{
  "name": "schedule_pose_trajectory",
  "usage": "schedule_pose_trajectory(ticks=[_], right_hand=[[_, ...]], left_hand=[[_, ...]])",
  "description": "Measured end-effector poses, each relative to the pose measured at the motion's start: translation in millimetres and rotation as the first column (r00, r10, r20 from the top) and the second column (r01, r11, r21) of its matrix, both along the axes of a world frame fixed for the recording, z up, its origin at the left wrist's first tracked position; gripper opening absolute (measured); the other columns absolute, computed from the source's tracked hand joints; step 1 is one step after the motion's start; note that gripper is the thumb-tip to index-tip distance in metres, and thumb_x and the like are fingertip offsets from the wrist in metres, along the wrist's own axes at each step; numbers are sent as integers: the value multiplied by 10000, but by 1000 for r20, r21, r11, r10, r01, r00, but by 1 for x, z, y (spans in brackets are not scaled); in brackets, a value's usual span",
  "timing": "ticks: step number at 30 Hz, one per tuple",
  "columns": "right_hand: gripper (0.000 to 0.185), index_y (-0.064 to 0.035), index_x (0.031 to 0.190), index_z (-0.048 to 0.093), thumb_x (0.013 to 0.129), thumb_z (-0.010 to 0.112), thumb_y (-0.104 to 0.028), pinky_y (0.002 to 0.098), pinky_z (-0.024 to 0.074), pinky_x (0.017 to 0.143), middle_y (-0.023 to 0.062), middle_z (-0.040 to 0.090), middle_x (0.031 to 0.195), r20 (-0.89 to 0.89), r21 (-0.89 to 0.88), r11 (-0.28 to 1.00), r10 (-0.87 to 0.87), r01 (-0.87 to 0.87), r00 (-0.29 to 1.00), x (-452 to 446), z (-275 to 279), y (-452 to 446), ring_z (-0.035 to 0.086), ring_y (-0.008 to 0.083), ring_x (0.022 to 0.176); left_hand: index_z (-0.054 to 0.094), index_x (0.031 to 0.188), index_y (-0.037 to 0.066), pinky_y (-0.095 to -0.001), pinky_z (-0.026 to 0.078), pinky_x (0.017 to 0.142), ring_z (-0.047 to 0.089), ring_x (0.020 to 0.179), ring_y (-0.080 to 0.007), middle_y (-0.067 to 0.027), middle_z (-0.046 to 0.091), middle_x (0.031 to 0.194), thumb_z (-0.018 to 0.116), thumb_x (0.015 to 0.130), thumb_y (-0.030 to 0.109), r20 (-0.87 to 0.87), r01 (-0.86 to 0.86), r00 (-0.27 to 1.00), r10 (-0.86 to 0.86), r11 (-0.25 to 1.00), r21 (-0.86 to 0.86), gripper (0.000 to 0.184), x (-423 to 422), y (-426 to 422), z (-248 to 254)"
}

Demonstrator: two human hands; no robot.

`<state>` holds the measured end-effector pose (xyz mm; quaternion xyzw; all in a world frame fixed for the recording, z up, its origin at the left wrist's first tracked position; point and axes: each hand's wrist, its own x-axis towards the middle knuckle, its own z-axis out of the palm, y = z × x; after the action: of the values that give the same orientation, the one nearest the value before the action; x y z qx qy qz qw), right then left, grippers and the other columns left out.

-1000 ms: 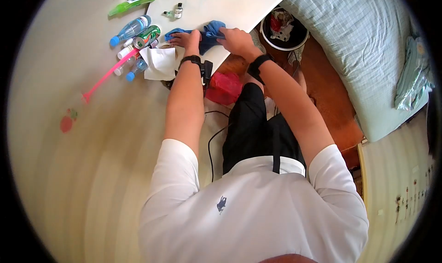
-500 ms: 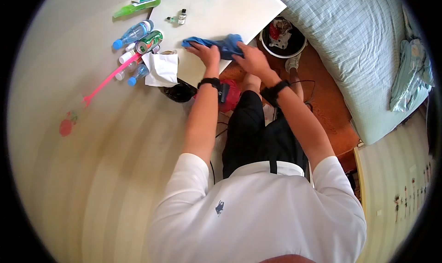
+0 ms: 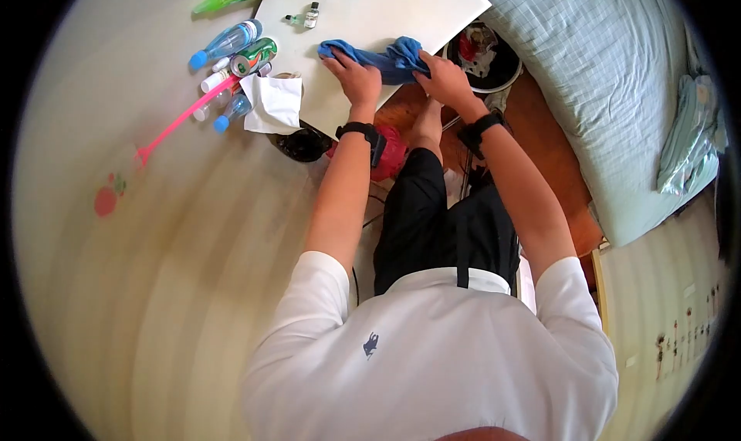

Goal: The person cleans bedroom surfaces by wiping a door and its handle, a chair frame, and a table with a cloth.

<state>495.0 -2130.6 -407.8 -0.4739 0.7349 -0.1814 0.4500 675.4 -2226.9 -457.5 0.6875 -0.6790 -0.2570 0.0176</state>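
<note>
While my left hand (image 3: 356,81) lies over the blue cloth (image 3: 387,64) by the near edge of the table (image 3: 363,16), grip unclear, my right hand (image 3: 449,82) grips its bunched end; light tension seems best.

A pale, softly shaded wall (image 3: 154,302) with a red decal (image 3: 105,202) fills the left. A white table (image 3: 386,9) stands far, a pale checked bed (image 3: 602,94) right, red-brown floor (image 3: 549,144) between; a light panel (image 3: 641,287) with small dark marks (image 3: 675,337) stands near right
</note>
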Motion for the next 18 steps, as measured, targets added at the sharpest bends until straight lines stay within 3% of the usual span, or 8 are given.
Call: schedule_pose_trajectory(ticks=[2, 4, 5, 9, 13, 15, 18], right_hand=[[399, -79, 1192, 549, 817, 628, -191, 473, 516, 795, 184, 633, 1022, -37, -57, 998, 29, -31, 999, 12, -1, -4, 621, 383, 951], [373, -81, 1162, 563, 801, 622, -151, 438, 512, 792, 145, 611, 1057, -318, -218, 952, 141, -217, 938, 21, 2, -32, 598, 348, 988], [335, -94, 1134, 576, 802, 609, -123, 410, 502, 794, 122, 595, 1061, -380, -171, 953, 170, -250, 909, 25, 6, -44, 583, 314, 996], [299, -85, 1105, 567, 809, 603, -115, 420, 515, 784, 130, 609, 1033, -284, -103, 978, 145, -180, 948, 29, 9, -75, 605, 308, 956], [312, -81, 1123, 556, 815, 596, -115, 426, 519, 785, 130, 613, 1014, -148, -53, 988, 133, -143, 980, 32, 6, -67, 609, 323, 927], [450, -66, 1243, 530, 797, 577, -106, 443, 524, 810, 165, 603, 1012, -56, -105, 990, 85, -90, 995, 23, 9, -57, 607, 354, 969], [544, -57, 1317, 490, 786, 597, -110, 449, 510, 842, 167, 578, 1089, -186, -227, 973, -11, -32, 983, 16, 13, -43, 575, 339, 1059]], left_hand=[[85, 1444, -161, -480, 75, 1192, 37, 1422, -524, -411, 34, 1499, 537, 768, 112, 22, 50, 999, -50, 999, -7, 858, -5, 7, 4], [58, 1445, -163, -480, 59, 1192, 25, 1420, -530, -418, 28, 1495, 581, 746, 133, 37, -42, 999, 39, 995, 95, 922, -10, -18, 11], [44, 1443, -167, -479, 50, 1192, 27, 1422, -527, -423, 28, 1493, 611, 726, 146, 49, -51, 998, 46, 994, 98, 967, -3, -31, 7], [36, 1426, -196, -484, 32, 1191, 26, 1423, -525, -437, 36, 1483, 574, 754, 162, 109, -159, 984, 143, 975, 155, 932, 8, -79, 4], [27, 1417, -211, -488, 23, 1190, 24, 1421, -526, -444, 35, 1476, 545, 763, 184, 183, -214, 967, 178, 955, 205, 923, 3, -74, 11], [26, 1418, -211, -489, 18, 1190, 19, 1424, -522, -439, 29, 1480, 548, 747, 180, 137, -222, 970, 199, 958, 180, 936, -3, -55, 10], [35, 1417, -209, -485, 20, 1192, 25, 1426, -515, -441, 28, 1478, 593, 714, 208, 104, -174, 981, 161, 976, 130, 990, 2, -27, 6]])
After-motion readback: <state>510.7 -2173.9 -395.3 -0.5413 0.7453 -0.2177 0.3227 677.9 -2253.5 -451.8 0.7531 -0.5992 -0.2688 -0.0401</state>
